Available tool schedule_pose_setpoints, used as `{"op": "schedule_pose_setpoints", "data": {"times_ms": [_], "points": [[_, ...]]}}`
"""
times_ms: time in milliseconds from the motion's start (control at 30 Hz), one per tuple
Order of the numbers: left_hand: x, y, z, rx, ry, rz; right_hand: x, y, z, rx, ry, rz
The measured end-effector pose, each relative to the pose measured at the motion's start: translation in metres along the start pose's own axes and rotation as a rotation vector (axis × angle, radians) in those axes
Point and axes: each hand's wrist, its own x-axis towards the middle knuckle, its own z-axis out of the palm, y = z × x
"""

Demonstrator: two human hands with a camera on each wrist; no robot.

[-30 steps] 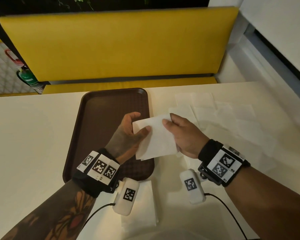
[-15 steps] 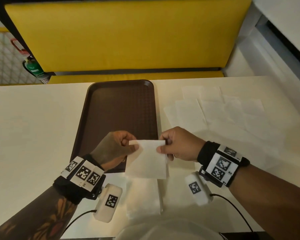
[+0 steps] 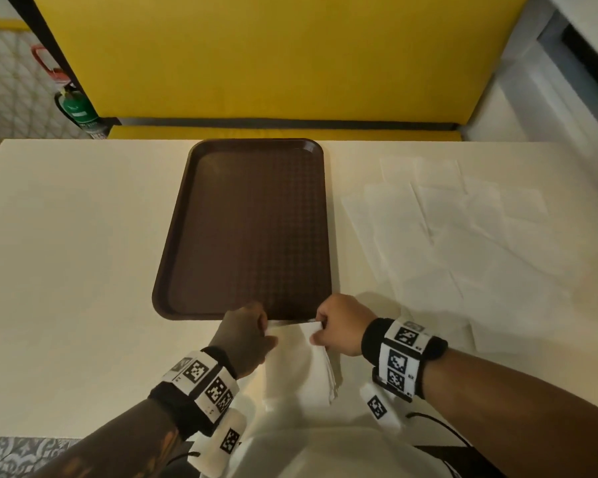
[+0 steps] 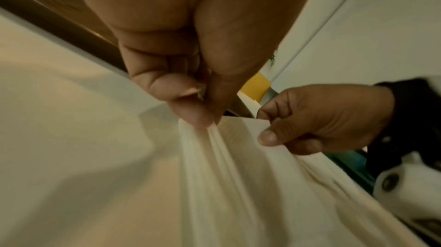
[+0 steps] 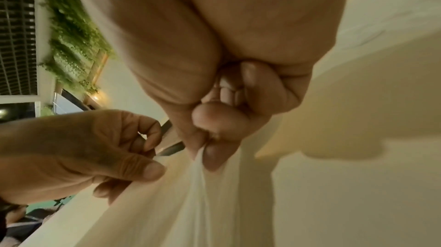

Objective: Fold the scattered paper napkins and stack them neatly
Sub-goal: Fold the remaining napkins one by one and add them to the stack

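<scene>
A folded white napkin (image 3: 296, 357) lies over a stack of folded napkins (image 3: 331, 381) at the table's near edge, just in front of the tray. My left hand (image 3: 268, 334) pinches its top left corner and my right hand (image 3: 316, 334) pinches its top right corner. The left wrist view shows my left thumb and fingers (image 4: 190, 117) closed on the napkin (image 4: 238, 175). In the right wrist view, my right fingertips (image 5: 214, 156) pinch the napkin (image 5: 214, 204). Several unfolded napkins (image 3: 446, 229) lie scattered on the table's right side.
A brown plastic tray (image 3: 256, 142) with nothing on it sits at the table's middle, touching distance beyond my hands. A yellow bench back (image 3: 273, 56) runs behind the cream table (image 3: 66, 253). A green bottle (image 3: 75, 108) stands at the far left.
Both hands came down and toward me with the folded napkin, from above the tray's right edge to the stack at the near table edge. The camera has tilted down.
</scene>
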Motion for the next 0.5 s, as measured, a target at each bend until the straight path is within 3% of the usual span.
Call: {"op": "schedule_pose_setpoints", "data": {"times_ms": [100, 200, 300, 500], "points": [[-0.005, -0.001, 0.005, 0.119, 0.07, 0.049, -0.007, -0.001, 0.006, -0.152, 0.113, 0.016], [-0.008, -0.001, 0.004, 0.272, 0.129, 0.159, -0.016, -0.003, 0.008, -0.359, 0.22, -0.17], [-0.009, -0.001, 0.004, 0.377, 0.118, 0.229, -0.017, -0.006, 0.007, -0.438, 0.11, -0.307], [-0.007, 0.001, -0.001, 0.419, 0.005, 0.209, -0.019, -0.008, 0.003, -0.368, 0.003, -0.23]]}}
